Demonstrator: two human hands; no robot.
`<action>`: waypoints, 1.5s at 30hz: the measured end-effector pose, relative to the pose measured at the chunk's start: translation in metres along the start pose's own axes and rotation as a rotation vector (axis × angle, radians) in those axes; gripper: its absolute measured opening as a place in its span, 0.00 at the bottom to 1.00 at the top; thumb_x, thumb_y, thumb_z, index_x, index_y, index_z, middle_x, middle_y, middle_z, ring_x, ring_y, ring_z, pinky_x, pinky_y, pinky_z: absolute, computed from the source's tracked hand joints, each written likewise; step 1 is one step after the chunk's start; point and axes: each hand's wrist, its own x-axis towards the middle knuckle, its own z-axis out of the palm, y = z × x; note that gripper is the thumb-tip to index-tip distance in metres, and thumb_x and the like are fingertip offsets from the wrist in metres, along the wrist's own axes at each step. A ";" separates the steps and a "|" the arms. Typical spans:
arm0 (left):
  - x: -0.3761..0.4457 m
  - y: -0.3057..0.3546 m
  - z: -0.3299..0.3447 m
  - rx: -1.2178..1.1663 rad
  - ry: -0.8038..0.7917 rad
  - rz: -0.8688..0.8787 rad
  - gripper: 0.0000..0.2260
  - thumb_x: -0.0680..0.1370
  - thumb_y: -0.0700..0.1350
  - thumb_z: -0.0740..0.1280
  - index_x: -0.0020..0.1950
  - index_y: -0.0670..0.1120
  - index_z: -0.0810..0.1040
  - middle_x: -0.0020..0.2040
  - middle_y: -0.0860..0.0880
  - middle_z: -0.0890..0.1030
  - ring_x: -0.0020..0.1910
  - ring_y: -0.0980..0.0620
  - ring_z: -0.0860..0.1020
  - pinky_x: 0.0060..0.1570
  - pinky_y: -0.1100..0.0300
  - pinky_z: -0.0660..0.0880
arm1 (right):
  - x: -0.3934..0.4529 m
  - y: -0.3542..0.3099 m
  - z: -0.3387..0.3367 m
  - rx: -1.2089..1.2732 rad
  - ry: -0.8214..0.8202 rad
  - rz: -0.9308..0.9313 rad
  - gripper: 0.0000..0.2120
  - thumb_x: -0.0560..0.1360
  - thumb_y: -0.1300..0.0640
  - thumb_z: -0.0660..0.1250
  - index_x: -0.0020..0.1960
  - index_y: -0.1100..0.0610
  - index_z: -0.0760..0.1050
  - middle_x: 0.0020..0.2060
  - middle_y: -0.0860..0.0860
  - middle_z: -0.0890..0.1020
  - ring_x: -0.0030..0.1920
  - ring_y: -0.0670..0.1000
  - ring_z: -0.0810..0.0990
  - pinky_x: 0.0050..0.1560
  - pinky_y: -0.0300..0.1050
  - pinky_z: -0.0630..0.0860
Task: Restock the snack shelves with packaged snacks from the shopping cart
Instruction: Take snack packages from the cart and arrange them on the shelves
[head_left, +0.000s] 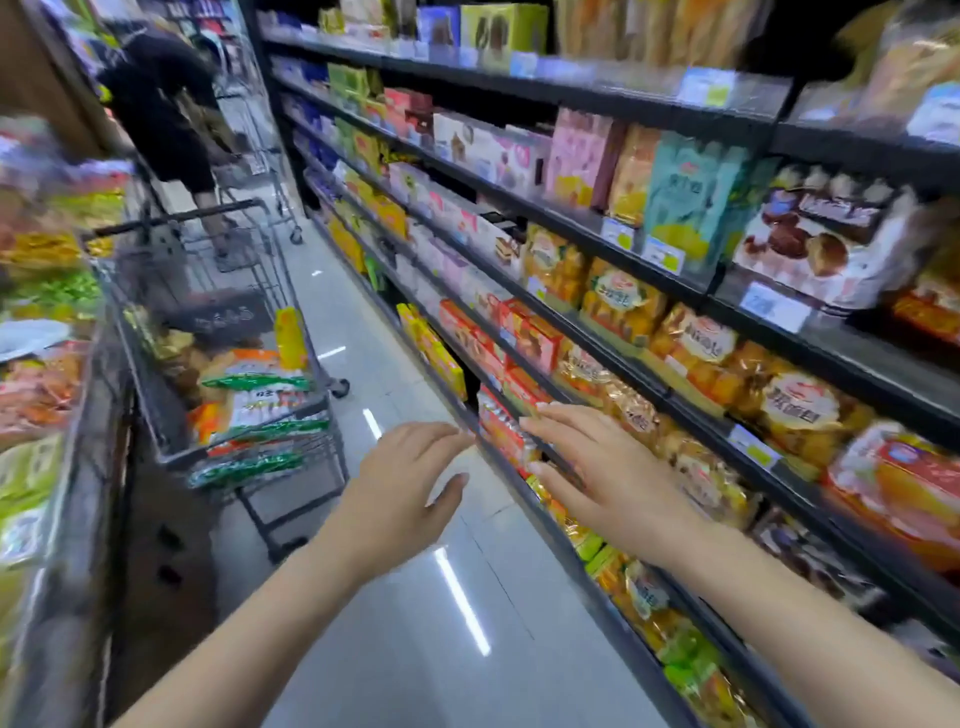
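Observation:
Black snack shelves (644, 395) run along the right, filled with orange, gold and red packs. My right hand (597, 467) reaches out with straight fingers, its fingertips touching a red-orange pack (501, 428) on a lower shelf. My left hand (410, 478) hovers over the aisle floor just left of that shelf edge, fingers relaxed and empty. The shopping cart (291, 441) stands to the left, holding white-and-green snack bags (260, 400) and a yellow pack (290, 338).
Another shelf unit (47, 364) with snacks lines the left side. A person in black (166, 114) bends over a second cart (260, 171) farther down the aisle. Grey tiled floor (415, 623) lies between the shelves.

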 end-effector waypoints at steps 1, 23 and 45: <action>-0.009 -0.017 -0.008 0.022 -0.019 -0.046 0.17 0.77 0.50 0.60 0.61 0.44 0.79 0.56 0.47 0.80 0.55 0.49 0.76 0.58 0.59 0.69 | 0.016 -0.009 0.011 0.018 -0.012 -0.030 0.21 0.78 0.45 0.58 0.68 0.51 0.72 0.66 0.47 0.73 0.68 0.44 0.65 0.67 0.36 0.60; -0.009 -0.289 -0.048 0.288 -0.019 -0.649 0.18 0.76 0.46 0.68 0.65 0.42 0.77 0.59 0.46 0.80 0.58 0.45 0.78 0.58 0.52 0.75 | 0.370 -0.022 0.191 0.176 -0.328 -0.369 0.20 0.79 0.51 0.62 0.70 0.52 0.69 0.67 0.48 0.72 0.69 0.49 0.67 0.68 0.41 0.62; 0.015 -0.675 -0.053 0.289 -0.292 -0.570 0.23 0.70 0.49 0.73 0.62 0.40 0.79 0.53 0.45 0.83 0.50 0.44 0.82 0.50 0.52 0.79 | 0.631 -0.082 0.408 0.106 -0.586 -0.032 0.21 0.81 0.49 0.58 0.73 0.51 0.65 0.69 0.48 0.69 0.69 0.48 0.65 0.66 0.38 0.60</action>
